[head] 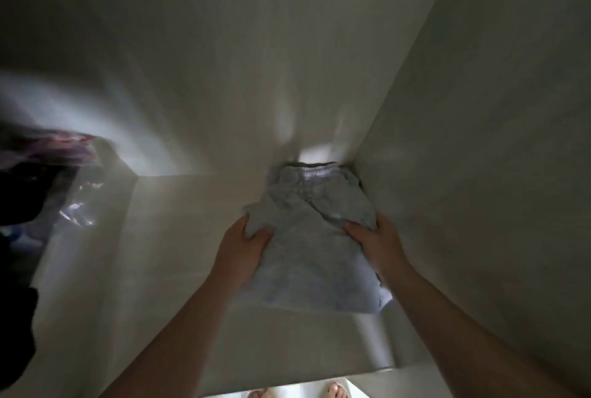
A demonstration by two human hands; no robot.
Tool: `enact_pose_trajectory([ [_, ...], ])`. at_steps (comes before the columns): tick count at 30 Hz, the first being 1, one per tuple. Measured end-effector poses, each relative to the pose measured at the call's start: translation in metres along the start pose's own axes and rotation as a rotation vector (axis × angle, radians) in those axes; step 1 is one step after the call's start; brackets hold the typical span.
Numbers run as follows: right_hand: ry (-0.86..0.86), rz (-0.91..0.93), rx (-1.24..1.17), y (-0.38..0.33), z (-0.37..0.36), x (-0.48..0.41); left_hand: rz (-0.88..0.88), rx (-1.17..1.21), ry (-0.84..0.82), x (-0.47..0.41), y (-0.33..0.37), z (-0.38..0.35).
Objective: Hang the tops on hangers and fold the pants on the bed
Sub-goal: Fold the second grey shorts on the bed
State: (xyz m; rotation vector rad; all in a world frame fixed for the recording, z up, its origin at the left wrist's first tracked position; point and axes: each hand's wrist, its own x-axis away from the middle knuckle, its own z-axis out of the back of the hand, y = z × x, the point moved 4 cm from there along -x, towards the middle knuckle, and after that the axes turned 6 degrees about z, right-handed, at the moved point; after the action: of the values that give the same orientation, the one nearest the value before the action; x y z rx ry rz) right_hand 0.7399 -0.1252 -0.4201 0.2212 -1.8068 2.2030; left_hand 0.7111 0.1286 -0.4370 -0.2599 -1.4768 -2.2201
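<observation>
A person is holding folded pale grey pants (315, 257) between both hands, gripping opposite edges, probably to stop the fold from slumping. Through the blur, the waistband end seems to be lying in a white shelf (179, 238) corner beyond the fingertips. The left hand (244, 253) and right hand (375, 246) are each half-closed, thumb on top, fingers curling underneath.

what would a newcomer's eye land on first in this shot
The folded pale grey pants in the middle, waistband toward the back right corner of a white compartment, held by the left hand and right hand, one on each side edge. Next comes the blurred clear plastic bag at the left edge, with dark and purplish fabric by it, and bare toes at the bottom.
</observation>
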Motion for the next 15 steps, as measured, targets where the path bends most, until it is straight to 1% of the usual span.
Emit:
enact_pose_trajectory([
  [4, 0.088, 0.105, 0.131, 0.014, -0.008, -0.06, -0.012, -0.022, 0.075, -0.06, -0.005, -0.024],
  [6, 0.137, 0.083, 0.212, 0.027, -0.011, -0.081, 0.038, -0.071, 0.084, -0.085, -0.015, -0.035],
  [7, 0.168, 0.067, 0.317, 0.036, -0.012, -0.088, 0.092, -0.13, 0.09, -0.093, -0.021, -0.042],
  [8, 0.187, 0.067, 0.476, 0.046, -0.013, -0.091, 0.151, -0.232, 0.106, -0.095, -0.029, -0.048],
  [9, 0.193, 0.096, 0.621, 0.057, -0.016, -0.091, 0.18, -0.337, 0.139, -0.095, -0.036, -0.054],
  [10, 0.178, 0.153, 0.729, 0.066, -0.021, -0.088, 0.156, -0.41, 0.179, -0.091, -0.041, -0.058],
  [11, 0.138, 0.223, 0.793, 0.076, -0.028, -0.083, 0.073, -0.464, 0.213, -0.086, -0.045, -0.064],
  [12, 0.088, 0.288, 0.843, 0.086, -0.035, -0.079, -0.048, -0.519, 0.226, -0.083, -0.05, -0.071],
  [13, 0.036, 0.328, 0.897, 0.096, -0.041, -0.077, -0.158, -0.583, 0.215, -0.084, -0.056, -0.079],
  [14, -0.018, 0.332, 0.966, 0.108, -0.046, -0.077, -0.23, -0.649, 0.191, -0.088, -0.063, -0.086],
  [15, -0.061, 0.33, 1.048, 0.119, -0.05, -0.08, -0.261, -0.71, 0.152, -0.095, -0.07, -0.093],
])
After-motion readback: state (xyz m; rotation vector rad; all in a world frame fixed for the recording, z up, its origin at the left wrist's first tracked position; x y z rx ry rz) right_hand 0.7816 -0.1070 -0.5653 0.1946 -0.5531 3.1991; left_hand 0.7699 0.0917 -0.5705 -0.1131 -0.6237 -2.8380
